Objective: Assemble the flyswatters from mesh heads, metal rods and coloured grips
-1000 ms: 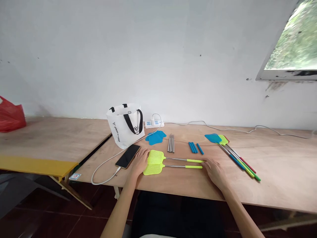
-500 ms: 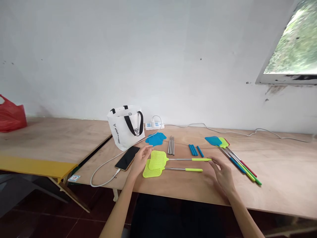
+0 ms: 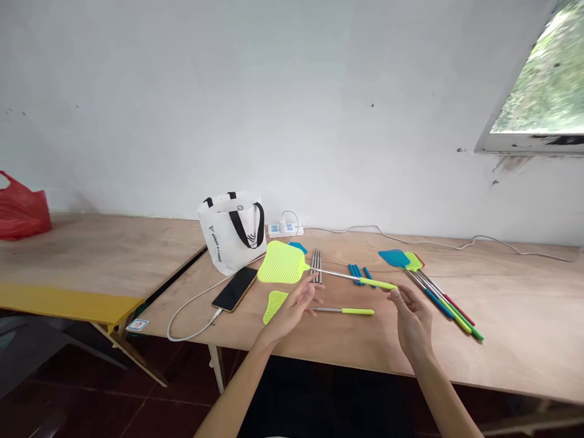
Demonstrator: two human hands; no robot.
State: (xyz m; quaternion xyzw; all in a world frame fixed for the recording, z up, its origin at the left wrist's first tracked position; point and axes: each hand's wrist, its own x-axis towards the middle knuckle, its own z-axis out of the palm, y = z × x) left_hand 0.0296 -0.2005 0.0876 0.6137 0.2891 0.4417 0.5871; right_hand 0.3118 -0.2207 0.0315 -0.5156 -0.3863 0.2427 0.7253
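Note:
My right hand (image 3: pixel 413 316) pinches the handle end of a yellow-green fly swatter (image 3: pixel 281 263), which is lifted off the table with its mesh head up to the left. Below its metal rod, my left hand (image 3: pixel 294 307) is apart from the handle, fingers spread, and appears to hold nothing. A second yellow-green fly swatter (image 3: pixel 358 311) lies flat on the table, its middle partly hidden by my left hand. Behind the raised swatter are several metal rods (image 3: pixel 318 258) and several blue handle grips (image 3: pixel 354 274). Blue swatter heads (image 3: pixel 298 247) are mostly covered by it.
Several complete swatters in mixed colours (image 3: pixel 438 295) lie together at the right. To the left are a phone (image 3: pixel 235 289) on a white cable and a white tote bag (image 3: pixel 230 234). A power strip (image 3: pixel 286 229) sits by the wall. A red bag (image 3: pixel 22 210) rests on the far-left table.
My right hand has raised the upper swatter off the table, its head moving up and away. My left hand has shifted right, over the swatter still lying there.

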